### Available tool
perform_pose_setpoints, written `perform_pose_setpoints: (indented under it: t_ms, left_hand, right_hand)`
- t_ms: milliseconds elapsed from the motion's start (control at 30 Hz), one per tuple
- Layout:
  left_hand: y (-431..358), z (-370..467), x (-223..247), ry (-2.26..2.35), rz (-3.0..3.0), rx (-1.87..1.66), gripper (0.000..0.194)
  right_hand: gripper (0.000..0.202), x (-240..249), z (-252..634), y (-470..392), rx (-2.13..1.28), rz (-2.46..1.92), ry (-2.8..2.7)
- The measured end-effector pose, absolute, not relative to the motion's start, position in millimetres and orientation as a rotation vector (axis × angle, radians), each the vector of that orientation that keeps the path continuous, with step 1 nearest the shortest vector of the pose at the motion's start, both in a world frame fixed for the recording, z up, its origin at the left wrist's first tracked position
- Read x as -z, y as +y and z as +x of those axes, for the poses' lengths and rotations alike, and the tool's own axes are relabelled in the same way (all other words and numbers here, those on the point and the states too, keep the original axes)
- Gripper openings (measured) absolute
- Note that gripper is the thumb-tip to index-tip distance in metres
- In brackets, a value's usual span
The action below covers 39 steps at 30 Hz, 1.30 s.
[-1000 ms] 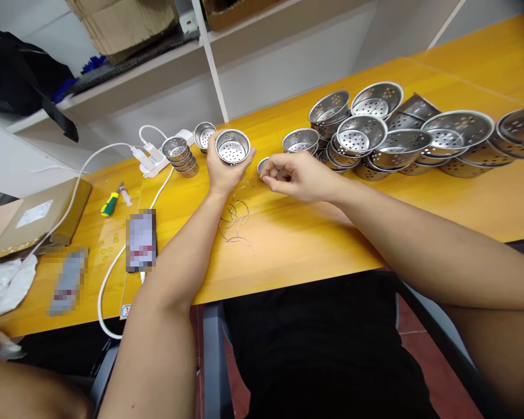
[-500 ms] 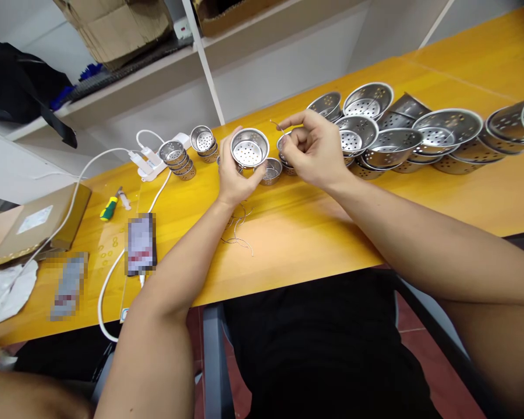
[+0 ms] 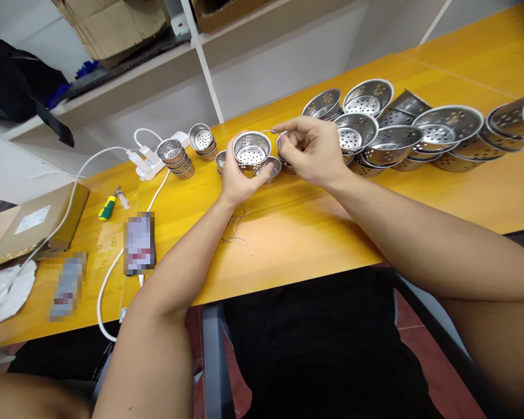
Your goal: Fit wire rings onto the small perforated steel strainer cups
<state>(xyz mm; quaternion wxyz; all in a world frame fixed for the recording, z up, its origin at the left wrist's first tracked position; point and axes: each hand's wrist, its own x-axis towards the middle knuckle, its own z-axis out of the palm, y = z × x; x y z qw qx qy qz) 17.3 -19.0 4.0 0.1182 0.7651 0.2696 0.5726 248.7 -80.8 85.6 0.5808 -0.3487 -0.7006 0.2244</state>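
My left hand [image 3: 241, 181] is closed around a small metal cup with a perforated bottom [image 3: 251, 152], its mouth tilted toward me. Just right of the cup, my right hand [image 3: 310, 148] pinches a thin curved wire [image 3: 268, 131], whose free end reaches to the cup's upper right rim. Whether the wire touches the rim I cannot tell. Behind and below the held cup stand more small perforated cups [image 3: 272, 169], partly hidden by my hands. Several loose curved wires [image 3: 238, 238] lie on the table below my left wrist.
Larger perforated bowls [image 3: 448, 131] crowd the right side. Stacked small cups [image 3: 174, 156] stand at left, near a white power strip [image 3: 151, 166]. A phone [image 3: 140, 244], a green-yellow screwdriver [image 3: 107, 208] and a cardboard box [image 3: 39, 224] lie left. Another person's arm [image 3: 30, 396] shows at lower left.
My right hand has moved slightly left, bringing the wire from an upright slant to nearly level beside the cup's rim. The held cup has shifted slightly down and right.
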Motion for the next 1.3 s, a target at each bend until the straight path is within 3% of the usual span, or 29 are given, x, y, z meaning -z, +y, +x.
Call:
perform_pose_setpoints:
  t_ms: [367,800,1300]
  left_hand:
    - [-23.6,15.6,-7.3,0.846,2.258,-1.663,0.082]
    - [-43.3,25.6,-17.3,0.889,2.276,-1.424,0.106]
    - [-47.2,26.2,-17.3,0.853,2.305,-1.373,0.100]
  right_hand:
    - [0.025,-86.8,248.1,-84.1,-0.537,-0.853,-1.696]
    - [0.020,-85.0,247.7,-86.3,-0.488,-0.964,-1.750]
    - [0.014,-87.5,247.3,-88.9,-0.530,-0.971,-1.759]
